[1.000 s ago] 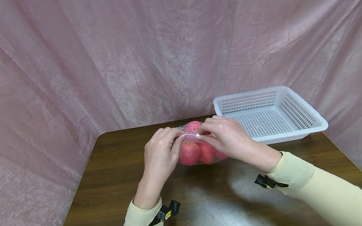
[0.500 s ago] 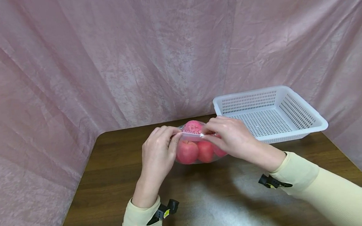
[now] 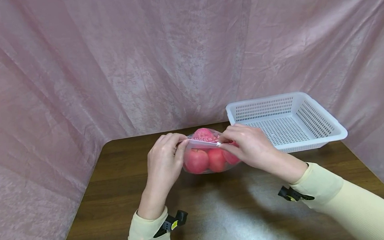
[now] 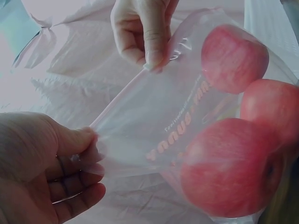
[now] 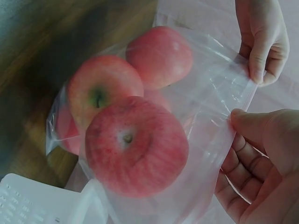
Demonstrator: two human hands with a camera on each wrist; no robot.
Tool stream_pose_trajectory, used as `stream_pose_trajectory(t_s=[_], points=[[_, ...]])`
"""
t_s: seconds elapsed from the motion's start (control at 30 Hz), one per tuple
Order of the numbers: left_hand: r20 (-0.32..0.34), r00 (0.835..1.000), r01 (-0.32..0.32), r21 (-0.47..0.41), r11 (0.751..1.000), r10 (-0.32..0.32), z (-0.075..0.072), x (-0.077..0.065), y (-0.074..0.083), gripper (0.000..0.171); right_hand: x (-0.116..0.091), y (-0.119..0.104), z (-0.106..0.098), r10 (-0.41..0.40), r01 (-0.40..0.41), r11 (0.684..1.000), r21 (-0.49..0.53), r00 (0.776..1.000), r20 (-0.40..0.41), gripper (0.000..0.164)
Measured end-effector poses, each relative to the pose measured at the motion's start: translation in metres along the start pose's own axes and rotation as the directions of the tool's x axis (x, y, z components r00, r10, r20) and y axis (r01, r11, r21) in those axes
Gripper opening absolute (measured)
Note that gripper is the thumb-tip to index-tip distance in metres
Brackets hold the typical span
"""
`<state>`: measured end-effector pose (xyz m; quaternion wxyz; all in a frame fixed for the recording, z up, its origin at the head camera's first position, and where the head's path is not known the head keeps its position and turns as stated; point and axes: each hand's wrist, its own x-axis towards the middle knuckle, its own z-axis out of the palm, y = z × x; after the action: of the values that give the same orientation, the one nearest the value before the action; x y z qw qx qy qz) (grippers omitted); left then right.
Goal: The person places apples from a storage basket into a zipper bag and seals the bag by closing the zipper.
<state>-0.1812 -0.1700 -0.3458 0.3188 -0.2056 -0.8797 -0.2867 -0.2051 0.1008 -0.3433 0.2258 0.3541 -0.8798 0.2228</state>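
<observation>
A clear plastic zip bag [image 4: 133, 123] with pink printing holds several red apples [image 3: 196, 161]. My left hand [image 3: 164, 160] pinches the left end of the bag's top edge between thumb and forefinger. Farther along that edge, my right hand [image 3: 247, 142] pinches a small white slider [image 3: 218, 144] with thumb and forefinger. The edge runs taut between both hands. In the right wrist view, a large apple [image 5: 136, 147] bulges against the film. The bag's right end is partly hidden behind my right hand.
A white perforated plastic basket [image 3: 334, 129] stands at the back right of the brown wooden table [image 3: 123, 183], just beyond my right hand. A pink curtain [image 3: 175, 62] hangs behind and along the sides.
My hands have moved apart along the bag's top edge, the left hand leftward and the right hand rightward with the slider. The bag has shifted slightly left.
</observation>
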Motion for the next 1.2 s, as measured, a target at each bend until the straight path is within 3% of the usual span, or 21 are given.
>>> stream_pose_trajectory(t_s=[0.17,0.4,0.6,0.73,0.9,1.2], points=[[0.015,1.0,0.016,-0.003,1.0,-0.016,-0.003,-0.001,-0.003,0.005,-0.001,0.003,0.001,0.005,-0.005,1.0,0.0,1.0,-0.001,0.016],[0.088,0.995,0.035,0.037,0.999,-0.039,-0.011,-0.003,-0.001,0.01,0.002,0.001,0.001,-0.034,0.034,0.999,-0.007,0.999,0.011,0.013],[0.195,0.978,-0.092,0.057,0.994,0.08,-0.002,-0.004,0.008,0.031,0.006,-0.004,0.007,-0.11,0.111,0.993,-0.04,0.993,0.03,0.013],[0.239,0.96,-0.171,0.086,0.981,0.146,0.008,-0.007,0.013,0.025,0.009,-0.008,0.01,-0.134,0.136,0.989,-0.054,0.99,0.035,0.012],[0.233,0.961,-0.179,0.127,0.976,0.146,0.013,-0.009,0.016,0.017,0.009,-0.011,0.015,-0.147,0.148,0.988,-0.04,0.989,0.024,0.014],[0.189,0.973,-0.156,0.123,0.98,0.132,0.009,-0.009,0.012,0.016,0.012,-0.012,0.021,-0.199,0.199,0.98,-0.003,0.98,-0.007,0.017]])
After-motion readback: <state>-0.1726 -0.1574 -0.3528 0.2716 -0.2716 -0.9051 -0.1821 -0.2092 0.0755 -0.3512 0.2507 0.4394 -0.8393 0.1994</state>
